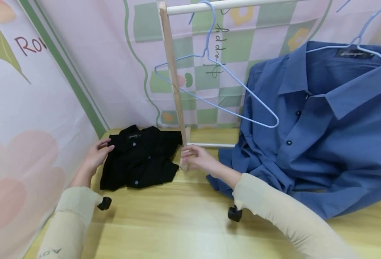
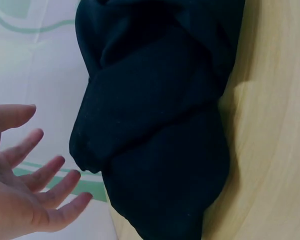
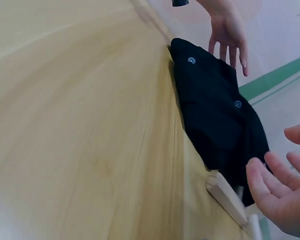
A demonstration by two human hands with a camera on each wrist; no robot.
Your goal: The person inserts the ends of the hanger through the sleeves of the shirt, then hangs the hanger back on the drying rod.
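A small black shirt (image 1: 138, 158) with a collar and blue buttons lies spread on the table, at the left in the head view. My left hand (image 1: 97, 154) is beside its left sleeve; the left wrist view shows the fingers (image 2: 55, 180) spread and apart from the cloth. Over by the foot of the wooden rack post (image 1: 174, 72), my right hand (image 1: 201, 158) has its fingers loosely bent, holding nothing. In the right wrist view, that hand (image 3: 285, 195) is close to the shirt's near end (image 3: 217, 135); whether it touches the post or cloth, I cannot tell.
A bare blue hanger (image 1: 242, 84) hangs from the white rail (image 1: 252, 4), to the right of the post. Farther right, a large blue shirt (image 1: 332, 126) hangs on another hanger (image 1: 360, 37), its lower part lying on the table (image 1: 164, 223). Printed curtains stand behind and left.
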